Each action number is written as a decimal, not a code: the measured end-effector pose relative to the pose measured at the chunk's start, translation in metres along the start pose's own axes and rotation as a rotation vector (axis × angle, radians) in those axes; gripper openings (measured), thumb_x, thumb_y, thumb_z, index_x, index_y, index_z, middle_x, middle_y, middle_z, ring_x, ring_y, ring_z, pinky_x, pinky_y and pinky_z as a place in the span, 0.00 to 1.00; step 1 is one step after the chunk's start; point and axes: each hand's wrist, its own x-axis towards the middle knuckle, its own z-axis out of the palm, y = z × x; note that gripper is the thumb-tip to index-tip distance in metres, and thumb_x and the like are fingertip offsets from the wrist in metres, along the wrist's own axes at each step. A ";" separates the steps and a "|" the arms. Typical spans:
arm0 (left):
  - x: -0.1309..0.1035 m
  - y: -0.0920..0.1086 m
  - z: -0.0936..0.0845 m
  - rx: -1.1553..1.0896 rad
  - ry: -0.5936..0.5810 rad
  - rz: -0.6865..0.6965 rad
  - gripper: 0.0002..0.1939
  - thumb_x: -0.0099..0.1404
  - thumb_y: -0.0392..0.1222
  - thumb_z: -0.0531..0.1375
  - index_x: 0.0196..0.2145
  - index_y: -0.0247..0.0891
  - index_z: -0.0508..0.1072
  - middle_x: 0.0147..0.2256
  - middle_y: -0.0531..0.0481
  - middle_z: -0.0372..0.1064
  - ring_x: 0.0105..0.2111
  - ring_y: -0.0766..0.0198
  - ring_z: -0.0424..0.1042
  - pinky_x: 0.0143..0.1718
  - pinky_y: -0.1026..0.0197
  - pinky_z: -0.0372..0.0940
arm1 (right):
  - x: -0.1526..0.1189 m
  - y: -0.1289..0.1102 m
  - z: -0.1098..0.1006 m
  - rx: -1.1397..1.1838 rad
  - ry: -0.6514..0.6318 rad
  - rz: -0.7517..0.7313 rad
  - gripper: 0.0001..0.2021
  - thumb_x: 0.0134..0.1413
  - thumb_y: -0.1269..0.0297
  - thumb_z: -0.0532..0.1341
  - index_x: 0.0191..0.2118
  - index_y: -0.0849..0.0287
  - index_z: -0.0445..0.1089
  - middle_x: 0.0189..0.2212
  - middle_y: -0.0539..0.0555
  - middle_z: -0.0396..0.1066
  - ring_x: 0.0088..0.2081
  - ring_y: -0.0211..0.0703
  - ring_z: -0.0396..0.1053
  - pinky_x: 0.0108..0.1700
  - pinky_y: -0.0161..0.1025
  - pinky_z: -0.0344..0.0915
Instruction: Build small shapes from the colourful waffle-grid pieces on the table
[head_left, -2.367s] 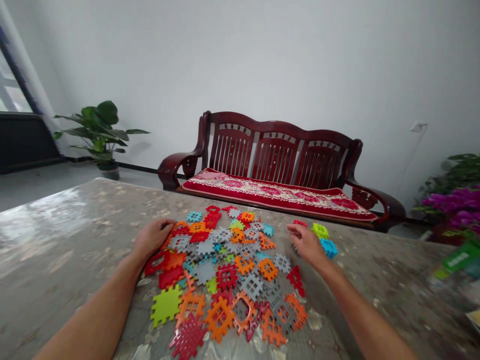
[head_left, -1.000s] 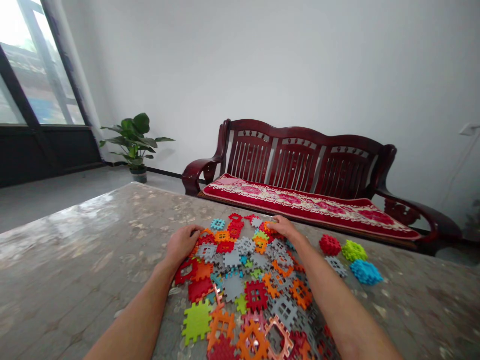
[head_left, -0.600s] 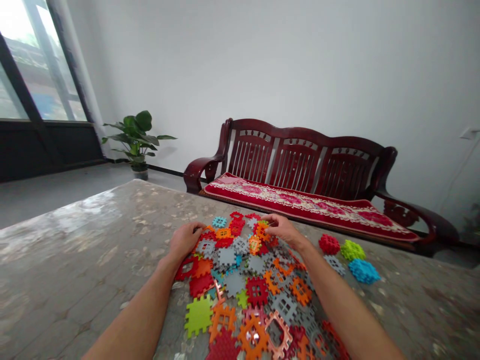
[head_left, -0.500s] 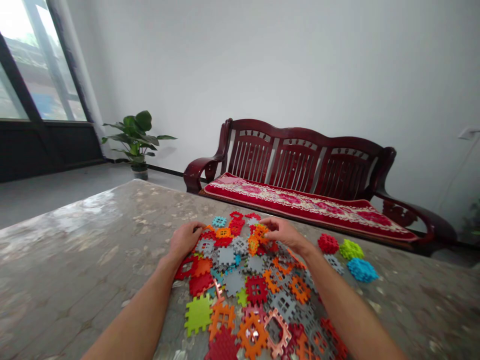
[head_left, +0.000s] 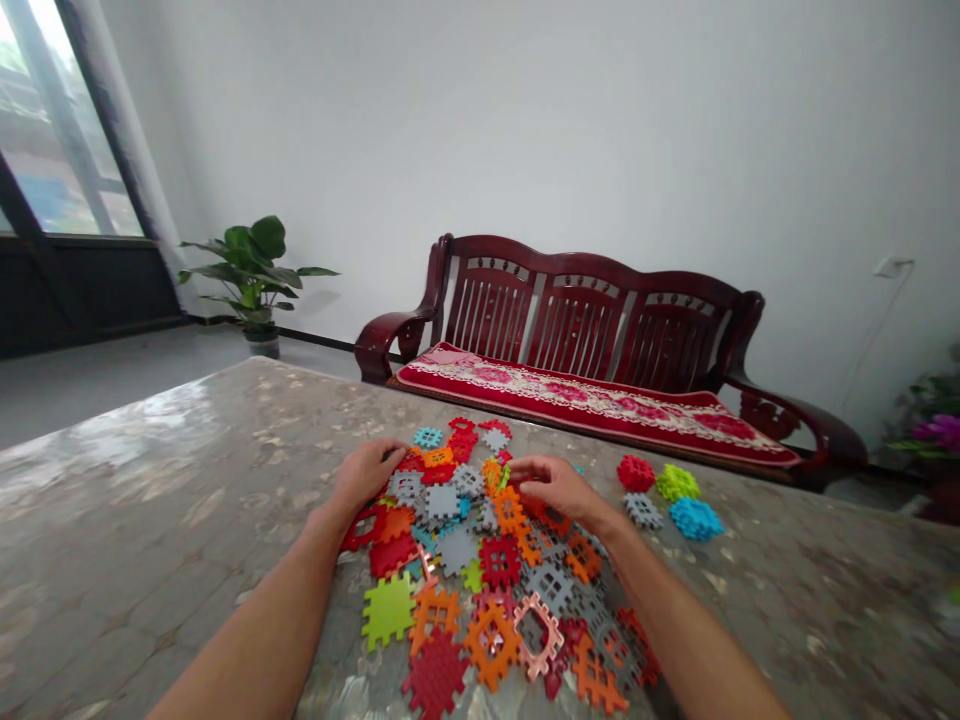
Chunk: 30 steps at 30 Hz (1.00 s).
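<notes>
Flat toothed plastic pieces in red, orange, grey, green and blue lie in a loose heap on the table (head_left: 225, 480). My left hand (head_left: 373, 470) rests at the heap's far left edge, beside red pieces and an orange piece (head_left: 437, 457); its fingertips are partly hidden. On the heap's far right side, my right hand (head_left: 551, 485) has its fingers apart over the pieces, next to a small green piece (head_left: 505, 476) and an orange piece (head_left: 510, 511). A lime square (head_left: 388, 610) lies at the near left.
Right of the heap sit small stacks: red (head_left: 635, 473), lime (head_left: 677, 482), blue (head_left: 696, 519) and grey (head_left: 643, 510). Behind the table stands a wooden bench (head_left: 585, 310) with a red cover. A potted plant (head_left: 255, 265) is at the back left.
The orange pieces at my right fingertips have been let go and lie on the heap. A small green piece now shows beside my right fingers. The view has shifted slightly right.
</notes>
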 end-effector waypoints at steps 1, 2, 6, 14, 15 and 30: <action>0.000 0.001 0.000 -0.001 -0.005 0.019 0.20 0.68 0.50 0.50 0.46 0.45 0.79 0.48 0.49 0.78 0.47 0.56 0.74 0.48 0.59 0.65 | 0.001 0.001 0.004 -0.024 0.006 -0.007 0.23 0.44 0.66 0.62 0.50 0.57 0.73 0.41 0.53 0.78 0.43 0.45 0.75 0.49 0.45 0.70; 0.000 0.002 0.001 -0.001 -0.009 0.040 0.21 0.68 0.50 0.49 0.45 0.45 0.79 0.48 0.49 0.78 0.47 0.56 0.74 0.48 0.59 0.65 | 0.002 0.002 0.007 -0.065 0.026 -0.023 0.25 0.43 0.68 0.61 0.51 0.56 0.72 0.40 0.52 0.78 0.42 0.44 0.75 0.48 0.44 0.70; 0.000 0.009 0.005 -0.003 -0.027 0.138 0.22 0.69 0.51 0.48 0.44 0.43 0.80 0.48 0.47 0.78 0.48 0.55 0.74 0.52 0.58 0.64 | 0.008 -0.001 0.018 -0.317 0.083 -0.121 0.27 0.43 0.75 0.57 0.52 0.54 0.72 0.36 0.49 0.77 0.39 0.41 0.74 0.47 0.39 0.69; -0.003 0.024 0.010 -0.109 -0.088 0.194 0.21 0.67 0.51 0.50 0.44 0.44 0.80 0.49 0.48 0.77 0.51 0.55 0.72 0.57 0.56 0.62 | 0.009 -0.009 0.027 -0.335 0.274 -0.142 0.07 0.48 0.67 0.58 0.35 0.55 0.71 0.29 0.48 0.75 0.32 0.41 0.72 0.38 0.37 0.67; -0.003 0.024 0.010 -0.117 -0.091 0.209 0.20 0.67 0.52 0.51 0.44 0.44 0.80 0.49 0.49 0.77 0.51 0.55 0.72 0.57 0.56 0.62 | 0.007 -0.008 0.024 -0.258 0.307 -0.144 0.05 0.48 0.65 0.59 0.33 0.55 0.70 0.28 0.48 0.74 0.32 0.41 0.72 0.38 0.38 0.67; 0.001 0.015 0.018 -0.183 -0.083 0.276 0.23 0.64 0.54 0.52 0.46 0.41 0.79 0.49 0.47 0.77 0.49 0.54 0.74 0.56 0.54 0.65 | -0.065 0.026 -0.011 -0.135 0.508 -0.012 0.14 0.42 0.62 0.61 0.38 0.56 0.74 0.37 0.54 0.77 0.39 0.48 0.73 0.47 0.47 0.69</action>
